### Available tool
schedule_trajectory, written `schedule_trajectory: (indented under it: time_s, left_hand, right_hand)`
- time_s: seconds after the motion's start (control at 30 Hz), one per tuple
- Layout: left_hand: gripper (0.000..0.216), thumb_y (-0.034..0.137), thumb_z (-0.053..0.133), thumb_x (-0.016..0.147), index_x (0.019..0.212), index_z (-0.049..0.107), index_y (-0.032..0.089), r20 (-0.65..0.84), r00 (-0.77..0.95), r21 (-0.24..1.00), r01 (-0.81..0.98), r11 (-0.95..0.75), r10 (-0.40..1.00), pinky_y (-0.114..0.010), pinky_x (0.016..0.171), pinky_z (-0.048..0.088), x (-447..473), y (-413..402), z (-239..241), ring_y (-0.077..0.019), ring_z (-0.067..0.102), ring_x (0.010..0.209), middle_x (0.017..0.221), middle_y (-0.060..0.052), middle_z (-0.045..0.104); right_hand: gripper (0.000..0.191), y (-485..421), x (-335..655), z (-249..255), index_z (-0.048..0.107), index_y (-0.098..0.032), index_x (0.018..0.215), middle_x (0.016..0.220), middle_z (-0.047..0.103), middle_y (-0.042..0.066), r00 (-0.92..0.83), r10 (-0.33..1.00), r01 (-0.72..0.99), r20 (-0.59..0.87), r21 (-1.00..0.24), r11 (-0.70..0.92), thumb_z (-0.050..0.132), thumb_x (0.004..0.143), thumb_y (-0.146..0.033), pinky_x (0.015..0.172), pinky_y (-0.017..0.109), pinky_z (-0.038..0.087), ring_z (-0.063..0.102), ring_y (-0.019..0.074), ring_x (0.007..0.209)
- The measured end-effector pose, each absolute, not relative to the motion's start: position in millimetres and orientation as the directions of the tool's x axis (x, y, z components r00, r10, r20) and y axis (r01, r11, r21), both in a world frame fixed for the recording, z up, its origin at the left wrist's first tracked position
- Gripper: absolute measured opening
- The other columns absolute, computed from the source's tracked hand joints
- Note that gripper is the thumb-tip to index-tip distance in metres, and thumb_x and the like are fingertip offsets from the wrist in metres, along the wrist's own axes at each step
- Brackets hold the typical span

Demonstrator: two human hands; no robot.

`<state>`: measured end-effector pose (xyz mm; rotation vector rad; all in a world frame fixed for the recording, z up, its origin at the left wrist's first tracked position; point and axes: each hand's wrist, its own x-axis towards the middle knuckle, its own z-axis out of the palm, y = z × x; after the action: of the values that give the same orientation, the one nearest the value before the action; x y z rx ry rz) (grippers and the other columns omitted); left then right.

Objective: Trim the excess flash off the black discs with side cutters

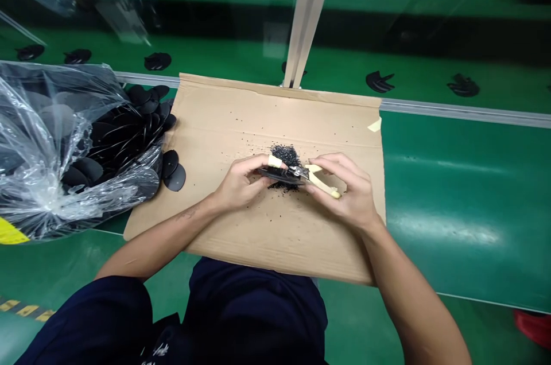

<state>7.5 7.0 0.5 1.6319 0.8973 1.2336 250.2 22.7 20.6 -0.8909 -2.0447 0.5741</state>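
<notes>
Between thumb and fingers, my left hand (243,182) pinches a flat black disc (279,176) held nearly edge-on above the cardboard. A strip of pale tape wraps one of its fingers. My right hand (346,184) is closed around cutting pliers (321,181) with pale yellow handles. The metal jaws of the pliers meet the disc's right part; whether they are closed on its edge I cannot tell. Below the disc lies a pile of small black bits (284,154), partly hidden by the hands and disc.
A cardboard sheet (267,227) covers the green bench (465,193). On the left, a clear plastic bag (47,147) spills many black discs (124,129); loose discs (174,177) lie beside it. A metal post (307,20) rises behind the cardboard. Black pieces (379,82) lie along the back.
</notes>
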Motion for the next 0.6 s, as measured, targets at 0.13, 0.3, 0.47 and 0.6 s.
schedule_trajectory:
  time_s: [0.13,0.3,0.47,0.6]
  left_hand:
    - [0.016,0.018,0.065,0.093,0.107,0.075,0.017,0.346,0.263,0.932,0.014,-0.362,0.9,-0.028,0.085,0.061,8.2,5.8,0.4,-0.0177,0.074,0.098,0.104,-0.009,0.077]
    - [0.016,0.021,0.066,0.093,0.107,0.074,0.017,0.347,0.255,0.932,0.009,-0.361,0.902,-0.03,0.086,0.061,8.9,5.3,-0.2,-0.018,0.073,0.098,0.104,-0.009,0.077]
    - [0.017,0.019,0.066,0.093,0.107,0.074,0.017,0.368,0.254,0.923,0.017,-0.384,0.895,-0.03,0.088,0.06,8.6,5.4,0.5,-0.0175,0.073,0.098,0.104,-0.008,0.077]
    - [0.017,0.017,0.066,0.092,0.107,0.074,0.017,0.384,0.26,0.915,0.022,-0.402,0.886,-0.028,0.087,0.06,8.2,5.4,-1.1,-0.0167,0.073,0.097,0.104,-0.008,0.077]
  right_hand:
    - [0.045,21.5,250.8,20.2,0.066,-0.027,0.13,0.115,0.073,0.009,-0.47,0.708,0.415,0.527,-0.576,0.704,0.076,0.086,-0.028,0.083,0.043,0.058,0.07,0.0252,0.1]
    - [0.048,20.7,252.6,20.0,0.063,-0.028,0.133,0.114,0.073,0.01,-0.484,0.671,0.479,0.562,-0.471,0.74,0.075,0.087,-0.029,0.08,0.043,0.057,0.069,0.0257,0.097]
    - [0.041,21.7,254.9,21.4,0.064,-0.028,0.13,0.11,0.074,0.009,-0.503,0.641,0.53,0.58,-0.378,0.759,0.072,0.09,-0.03,0.073,0.04,0.055,0.068,0.0238,0.091]
    - [0.034,21.5,256.4,22.1,0.066,-0.028,0.124,0.108,0.076,0.007,-0.517,0.614,0.555,0.596,-0.313,0.771,0.072,0.091,-0.029,0.07,0.037,0.054,0.068,0.0216,0.087]
